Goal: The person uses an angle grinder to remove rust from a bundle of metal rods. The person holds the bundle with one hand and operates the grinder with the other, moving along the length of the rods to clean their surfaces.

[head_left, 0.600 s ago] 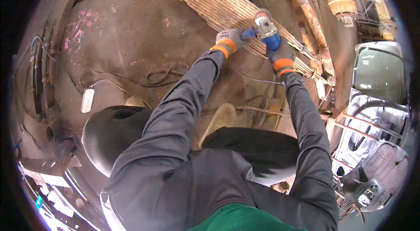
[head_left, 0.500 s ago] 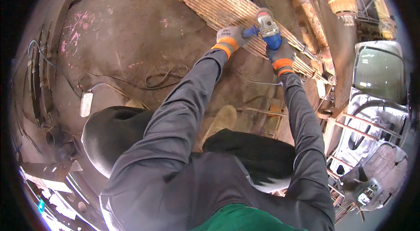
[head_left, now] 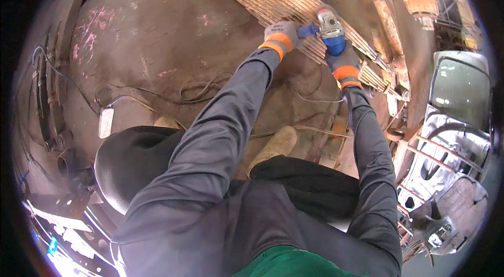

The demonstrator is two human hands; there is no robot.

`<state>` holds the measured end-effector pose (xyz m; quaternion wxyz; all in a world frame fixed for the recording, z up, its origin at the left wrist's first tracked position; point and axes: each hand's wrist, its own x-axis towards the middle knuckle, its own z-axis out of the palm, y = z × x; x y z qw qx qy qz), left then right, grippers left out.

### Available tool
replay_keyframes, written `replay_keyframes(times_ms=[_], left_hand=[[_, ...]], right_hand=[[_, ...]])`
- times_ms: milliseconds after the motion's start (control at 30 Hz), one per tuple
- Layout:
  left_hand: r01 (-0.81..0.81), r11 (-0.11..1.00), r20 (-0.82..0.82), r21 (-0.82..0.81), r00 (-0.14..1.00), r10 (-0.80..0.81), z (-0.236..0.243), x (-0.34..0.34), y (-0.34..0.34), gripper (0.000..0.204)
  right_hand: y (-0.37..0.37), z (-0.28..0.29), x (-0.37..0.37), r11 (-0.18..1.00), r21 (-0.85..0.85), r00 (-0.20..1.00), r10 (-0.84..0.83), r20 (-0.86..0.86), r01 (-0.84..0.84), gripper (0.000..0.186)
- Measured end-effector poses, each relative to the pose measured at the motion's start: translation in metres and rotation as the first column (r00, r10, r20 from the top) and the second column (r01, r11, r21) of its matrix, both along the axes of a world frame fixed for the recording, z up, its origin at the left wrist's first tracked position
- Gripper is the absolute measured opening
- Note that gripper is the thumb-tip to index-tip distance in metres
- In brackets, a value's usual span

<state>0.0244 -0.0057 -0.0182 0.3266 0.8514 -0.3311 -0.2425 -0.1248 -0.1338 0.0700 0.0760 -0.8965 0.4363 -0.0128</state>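
Between both gloved hands is a blue angle grinder (head_left: 332,30) with a silver gear head. My left hand (head_left: 282,34), in a grey glove with an orange cuff, is closed round its blue side handle. My right hand (head_left: 345,63) is wrapped round the grinder's body from the near side. The grinder's reddish disc end rests at or just over a long stack of rusty leaf springs (head_left: 273,1), which runs from the upper left down to the right. Whether the disc touches the metal I cannot tell.
A dark cable (head_left: 202,93) loops over the stained floor, and a white power strip (head_left: 105,123) lies by my left knee. Rusty beams (head_left: 382,9) stand beyond the springs. At the right are a vehicle door panel with glass (head_left: 459,88) and metal bars (head_left: 436,154).
The whole scene has shifted slightly right in the view. Both hands still grip the grinder, which stays over much the same part of the leaf springs.
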Motion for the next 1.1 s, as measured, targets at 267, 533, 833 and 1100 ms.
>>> replay_keyframes(times_ms=[267, 533, 833, 1100], left_hand=[[-0.03, 0.993, -0.038, 0.117, 0.999, 0.035, 0.01, 0.028, 0.026, 0.039], [-0.075, 0.985, -0.037, 0.155, 0.996, 0.082, 0.003, 0.049, 0.04, 0.044], [-0.144, 0.967, -0.024, 0.208, 0.988, 0.152, -0.006, 0.072, 0.053, 0.041], [-0.103, 0.981, -0.01, 0.167, 0.994, 0.107, 0.013, 0.057, 0.052, 0.04]], right_hand=[[0.013, 0.002, 0.034, 0.994, 0.047, 0.994, 0.102, -0.031, -0.1, 0.046], [0.025, 0.01, 0.062, 0.986, 0.091, 0.985, 0.149, -0.087, -0.141, 0.049], [0.043, 0.005, 0.086, 0.968, 0.134, 0.975, 0.219, -0.039, -0.212, 0.049], [0.035, 0.007, 0.067, 0.982, 0.128, 0.989, 0.145, -0.036, -0.14, 0.062]])
